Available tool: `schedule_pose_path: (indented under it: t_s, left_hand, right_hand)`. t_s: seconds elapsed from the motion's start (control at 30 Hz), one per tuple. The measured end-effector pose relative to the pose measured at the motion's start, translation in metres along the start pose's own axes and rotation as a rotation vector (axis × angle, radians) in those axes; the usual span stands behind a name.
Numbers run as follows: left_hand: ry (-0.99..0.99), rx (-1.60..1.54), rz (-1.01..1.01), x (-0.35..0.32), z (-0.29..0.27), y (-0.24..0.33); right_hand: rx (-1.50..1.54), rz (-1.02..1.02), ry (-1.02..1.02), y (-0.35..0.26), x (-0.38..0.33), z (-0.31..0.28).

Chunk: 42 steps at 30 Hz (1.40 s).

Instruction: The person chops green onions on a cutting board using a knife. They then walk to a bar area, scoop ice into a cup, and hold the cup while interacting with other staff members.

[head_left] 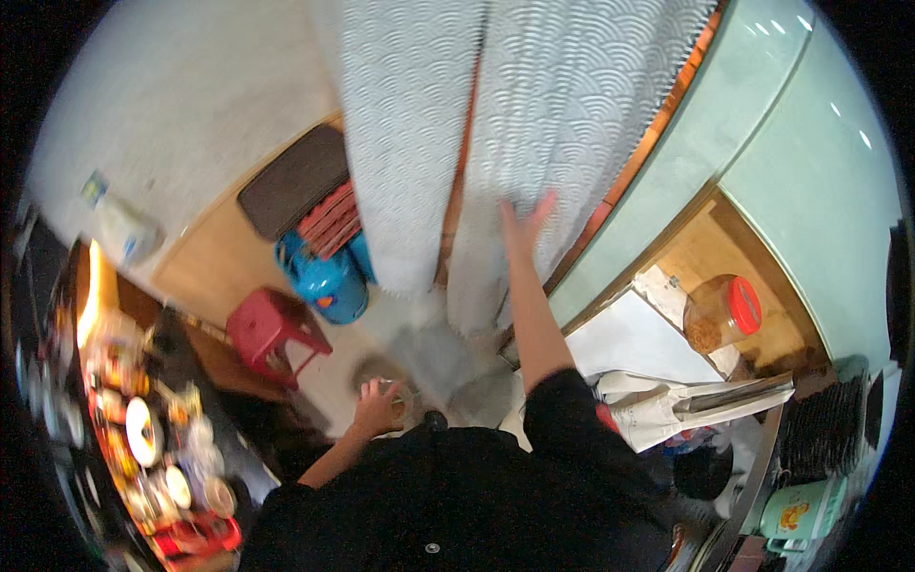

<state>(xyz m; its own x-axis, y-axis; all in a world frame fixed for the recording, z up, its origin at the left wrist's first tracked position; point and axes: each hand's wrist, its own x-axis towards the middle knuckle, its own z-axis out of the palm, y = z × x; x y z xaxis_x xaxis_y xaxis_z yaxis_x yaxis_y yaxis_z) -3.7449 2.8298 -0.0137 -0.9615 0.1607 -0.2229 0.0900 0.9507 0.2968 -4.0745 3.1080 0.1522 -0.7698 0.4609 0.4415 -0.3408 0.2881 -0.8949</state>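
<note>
My right arm stretches forward, and my right hand (526, 227) is at a pale grey curtain (591, 105) with a wave pattern. Its fingers are spread and it holds nothing I can see; whether it presses on the cloth I cannot tell. A second curtain panel (410, 124) hangs to the left, with a narrow gap between the two. Low in front of my body, my left hand (377, 410) is curled round a clear, round container (407, 402). Blur hides what is inside it.
A red plastic stool (276, 334) and a blue gas cylinder (324, 283) stand at left. Jars and bottles crowd the counter (250, 458). Right of me, an open cabinet (791, 286) holds a red-lidded jar (729, 315); a cream cloth bag (667, 410) lies nearby.
</note>
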Motion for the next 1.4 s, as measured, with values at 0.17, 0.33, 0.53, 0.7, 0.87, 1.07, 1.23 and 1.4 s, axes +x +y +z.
schedule_pose_path:
  t_s: [0.17,0.33,0.53,0.7,0.87,1.07,1.23,1.4]
  left_hand:
    - [-0.013,-0.01,0.383,0.169,-0.072,0.041]
    - [-0.123,0.09,0.707,0.379,-0.124,0.095]
    - [-0.156,0.031,0.892,0.621,-0.185,0.145]
    - [-0.039,0.03,0.961,0.839,-0.286,0.105]
    - [-0.081,0.039,0.541,1.014,-0.406,0.053]
    - [0.204,0.095,0.111,1.098,-0.467,0.06]
    - [0.217,0.061,0.019,1.176,-0.397,0.049]
    - [-0.021,0.218,0.164,1.323,-0.317,0.086]
  right_hand:
    - [-0.241,-0.145,-0.867,-0.085,0.086,0.17]
    - [-0.247,-0.565,-1.376,-0.14,0.057,0.277]
    - [-0.219,-0.908,-1.838,-0.156,0.103,0.311]
    - [0.16,-0.723,-1.325,-0.076,0.263,0.267]
    - [0.067,-0.464,-1.382,-0.002,0.417,0.202]
    - [0.27,-0.348,-1.23,0.08,0.608,0.164]
    - [0.857,-0.397,-0.904,0.116,0.756,0.11]
    - [1.033,-0.767,-0.687,0.144,0.907,0.091]
